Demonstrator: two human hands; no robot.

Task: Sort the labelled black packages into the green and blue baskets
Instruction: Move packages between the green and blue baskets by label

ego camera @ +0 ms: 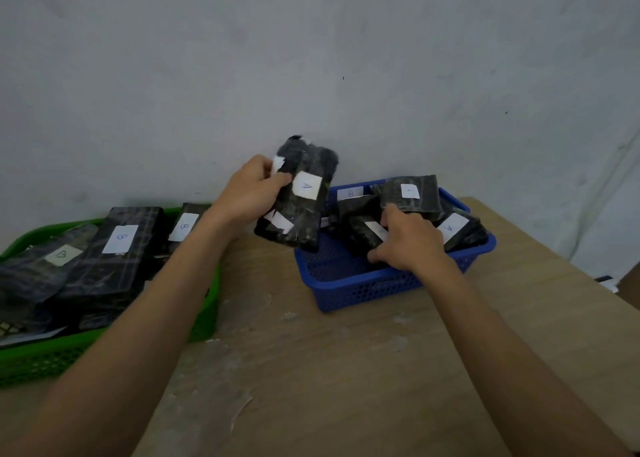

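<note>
Wooden tabletop (311, 370), with the green basket (34, 359) on the left full of B-labelled packages (117, 248) and the blue basket (363, 290) on the right holding mostly A ones. The left hand (249, 193) has its grip closed round a small stack of black packages (301, 221), top label A (307, 185), over the blue basket's near-left corner. The right hand (408, 245) is down among the packages there; can't tell if its grip has one or just presses. I'd use it to clear a flat spot, then lower the stack in. The B label (349, 193) at the back looks misplaced.
</note>
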